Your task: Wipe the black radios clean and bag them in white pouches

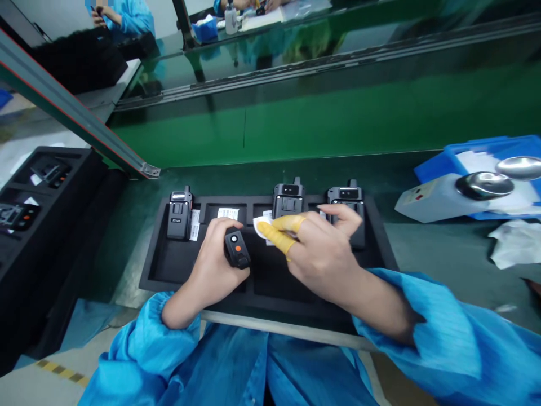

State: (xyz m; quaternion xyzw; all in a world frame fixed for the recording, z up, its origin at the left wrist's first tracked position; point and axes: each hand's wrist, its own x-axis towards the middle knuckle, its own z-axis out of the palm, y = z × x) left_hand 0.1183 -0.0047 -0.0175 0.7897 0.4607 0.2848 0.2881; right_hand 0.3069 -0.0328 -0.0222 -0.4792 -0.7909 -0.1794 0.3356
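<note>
My left hand (217,254) is wrapped round a black handheld radio (237,249), whose end with a white and an orange button faces up. To its right, my right hand (323,248), with yellow covers on two fingers, pinches a small white wipe (261,226). The wipe and the held radio are apart. Beneath both hands lies a black foam tray (154,270). Three more radios stand in its compartments: one at the left (180,217), one in the middle (289,198) and one at the right (345,195), the latter two partly behind my right hand. White labels (228,213) lie in the tray.
A clear bottle with a metal top (435,197) stands at the right beside a blue bin (465,148) of white wipes. Crumpled white cloth (518,243) lies nearby. Another foam tray with devices (80,163) is at the left. Beyond the green partition (296,124), people in blue sleeves are visible.
</note>
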